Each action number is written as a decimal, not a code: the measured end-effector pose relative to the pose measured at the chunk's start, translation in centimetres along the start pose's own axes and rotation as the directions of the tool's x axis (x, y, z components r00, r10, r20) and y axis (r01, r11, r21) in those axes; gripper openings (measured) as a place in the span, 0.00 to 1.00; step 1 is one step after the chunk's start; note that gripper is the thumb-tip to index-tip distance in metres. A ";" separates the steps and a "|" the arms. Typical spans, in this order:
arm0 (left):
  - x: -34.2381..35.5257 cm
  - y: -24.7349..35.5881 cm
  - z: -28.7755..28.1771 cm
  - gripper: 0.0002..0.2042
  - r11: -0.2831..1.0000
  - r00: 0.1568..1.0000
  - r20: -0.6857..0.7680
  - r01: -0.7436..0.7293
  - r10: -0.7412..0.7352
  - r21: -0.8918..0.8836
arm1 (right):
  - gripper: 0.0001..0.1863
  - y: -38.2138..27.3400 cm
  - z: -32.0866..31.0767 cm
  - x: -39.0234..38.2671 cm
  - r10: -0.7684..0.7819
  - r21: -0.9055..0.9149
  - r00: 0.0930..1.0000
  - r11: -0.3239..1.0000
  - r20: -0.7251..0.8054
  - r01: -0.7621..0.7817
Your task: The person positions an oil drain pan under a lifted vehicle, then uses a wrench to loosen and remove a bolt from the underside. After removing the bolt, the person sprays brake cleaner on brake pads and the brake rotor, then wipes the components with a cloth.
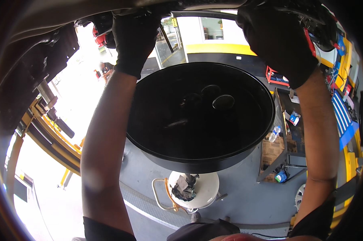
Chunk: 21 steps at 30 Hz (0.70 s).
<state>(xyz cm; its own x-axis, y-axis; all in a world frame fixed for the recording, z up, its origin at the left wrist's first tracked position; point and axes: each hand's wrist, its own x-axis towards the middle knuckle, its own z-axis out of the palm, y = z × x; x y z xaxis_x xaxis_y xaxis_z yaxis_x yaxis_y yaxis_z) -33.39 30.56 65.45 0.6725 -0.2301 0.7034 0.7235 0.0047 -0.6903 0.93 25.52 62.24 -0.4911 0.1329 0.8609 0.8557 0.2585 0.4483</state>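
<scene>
Both my arms reach up to a vehicle's dark underside [41,18]. My left hand [134,38], in a black glove, is curled against the dark parts at the top; what it grips is hidden. My right hand [276,48], also gloved, is closed up at the underside near the far end of a dark horizontal bar [203,15], its fingertips obscured. Below and between my forearms sits a wide round black drain pan [197,132], above a white round drain unit [205,186] with a metal handle and dark rags.
A yellow lift arm [57,144] is at the left. At the right stand a metal bench [294,140] with cardboard and a bottle, a red cart [277,80] and blue-and-yellow equipment [342,120]. A person [107,70] is in the distance beside the bright opening.
</scene>
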 end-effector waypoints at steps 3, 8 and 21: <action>-0.1 0.5 -0.4 0.13 0.997 0.992 0.102 0.076 -0.074 -0.012 | 0.09 -0.2 3.5 -1.1 -0.052 0.084 0.993 0.995 -0.109 0.062; 0.3 1.1 -0.4 0.12 0.994 0.983 0.149 0.112 -0.111 0.000 | 0.12 -1.0 8.3 -2.3 0.101 0.454 0.994 0.888 -0.032 -0.075; 2.0 2.0 -1.9 0.13 0.863 0.820 0.360 0.500 -0.445 -0.072 | 0.12 -4.5 11.0 -4.0 0.126 0.850 0.860 0.134 0.495 -0.509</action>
<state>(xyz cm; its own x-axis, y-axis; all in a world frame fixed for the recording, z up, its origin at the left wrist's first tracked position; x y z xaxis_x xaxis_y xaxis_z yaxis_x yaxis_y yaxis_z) -30.91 28.24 65.15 0.2859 0.1590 0.9450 0.9493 -0.1812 -0.2567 -2.69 34.32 54.12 -0.3954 0.6201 0.6775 0.2256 0.7806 -0.5828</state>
